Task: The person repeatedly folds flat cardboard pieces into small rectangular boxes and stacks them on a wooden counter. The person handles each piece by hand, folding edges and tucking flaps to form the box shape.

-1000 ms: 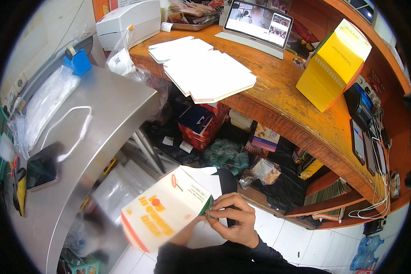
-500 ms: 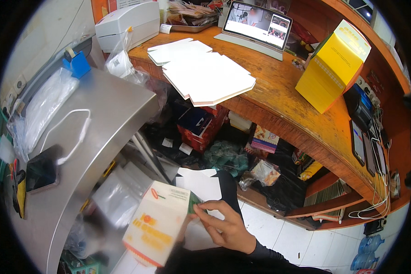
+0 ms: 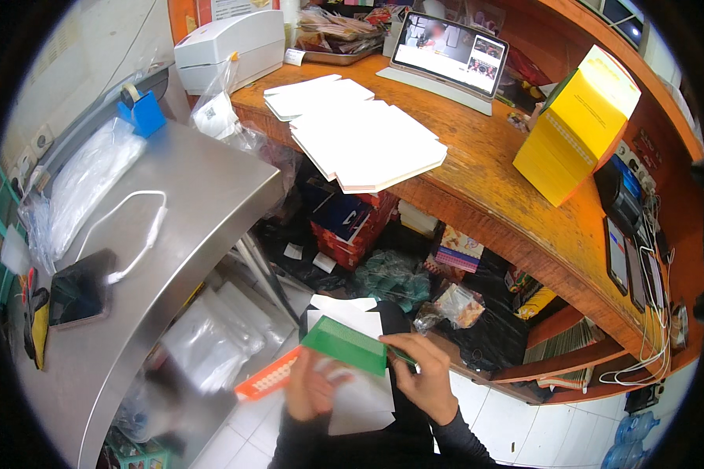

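Note:
A printed cardboard carton (image 3: pixel 344 345) is held low over my lap, its green side turned up and an orange edge jutting toward the left. My right hand (image 3: pixel 428 379) pinches the right end of the green side between thumb and fingers. In front of the carton's near side is my left hand (image 3: pixel 311 388), its fingers bent and smeared by motion; whether they grip the carton does not show. Beneath both hands, a white flat card sheet (image 3: pixel 364 414) lies across my lap.
Flat white carton blanks (image 3: pixel 375 144) are stacked on the wooden desk (image 3: pixel 477 168), near a tablet (image 3: pixel 450 55) and a yellow carton stack (image 3: pixel 575 129). On the left, a metal table (image 3: pixel 188 195) carries a dark phone (image 3: pixel 80 289) and a white cable. Bags and boxes crowd beneath the desk.
The carton has turned: its white printed face was up, now its green side is. My left hand, mostly hidden before, has come into view. The scene has shifted slightly down and right.

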Motion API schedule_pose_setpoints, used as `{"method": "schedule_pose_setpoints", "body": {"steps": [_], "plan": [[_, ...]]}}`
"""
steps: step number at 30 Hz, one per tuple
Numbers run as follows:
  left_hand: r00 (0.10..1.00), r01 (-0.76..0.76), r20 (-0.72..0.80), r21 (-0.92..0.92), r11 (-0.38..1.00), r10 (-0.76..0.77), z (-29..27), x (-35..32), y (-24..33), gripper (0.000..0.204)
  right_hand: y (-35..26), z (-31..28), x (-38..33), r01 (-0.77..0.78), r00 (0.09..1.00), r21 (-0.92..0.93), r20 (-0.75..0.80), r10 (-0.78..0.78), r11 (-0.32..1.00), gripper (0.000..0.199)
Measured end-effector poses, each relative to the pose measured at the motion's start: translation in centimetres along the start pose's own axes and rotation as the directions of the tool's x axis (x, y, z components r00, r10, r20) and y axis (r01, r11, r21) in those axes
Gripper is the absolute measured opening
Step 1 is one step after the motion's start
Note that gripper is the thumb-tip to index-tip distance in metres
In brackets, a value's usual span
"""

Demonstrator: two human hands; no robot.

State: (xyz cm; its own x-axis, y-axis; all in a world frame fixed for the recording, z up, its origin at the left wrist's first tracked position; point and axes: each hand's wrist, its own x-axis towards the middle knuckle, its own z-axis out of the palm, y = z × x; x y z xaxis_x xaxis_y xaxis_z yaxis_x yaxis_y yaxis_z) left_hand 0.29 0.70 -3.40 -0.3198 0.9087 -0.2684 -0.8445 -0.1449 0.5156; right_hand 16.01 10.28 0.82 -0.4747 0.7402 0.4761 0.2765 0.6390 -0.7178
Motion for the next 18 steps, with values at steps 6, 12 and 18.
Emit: {"method": "schedule_pose_setpoints", "body": {"steps": [6,12,18], "plan": [[0.632,0.078,0.66,0.466,0.881,-0.405,3.3,-2.0,2.9,0.039,0.9,-1.9,1.0,0.017,0.995,-0.129,-0.098,-0.03,0.992,0.025],[0.783,-0.623,0.596,0.749,0.228,0.179,3.9,-1.9,2.1,0.065,-0.4,-1.2,0.0,-0.004,0.998,0.058,0.055,0.001,0.998,0.023],[0.649,-0.72,0.662,0.693,0.022,0.374,2.3,-1.7,0.4,0.048,-0.7,0.1,-1.6,0.151,0.988,-0.151,0.043,-0.146,0.977,0.026]]}}
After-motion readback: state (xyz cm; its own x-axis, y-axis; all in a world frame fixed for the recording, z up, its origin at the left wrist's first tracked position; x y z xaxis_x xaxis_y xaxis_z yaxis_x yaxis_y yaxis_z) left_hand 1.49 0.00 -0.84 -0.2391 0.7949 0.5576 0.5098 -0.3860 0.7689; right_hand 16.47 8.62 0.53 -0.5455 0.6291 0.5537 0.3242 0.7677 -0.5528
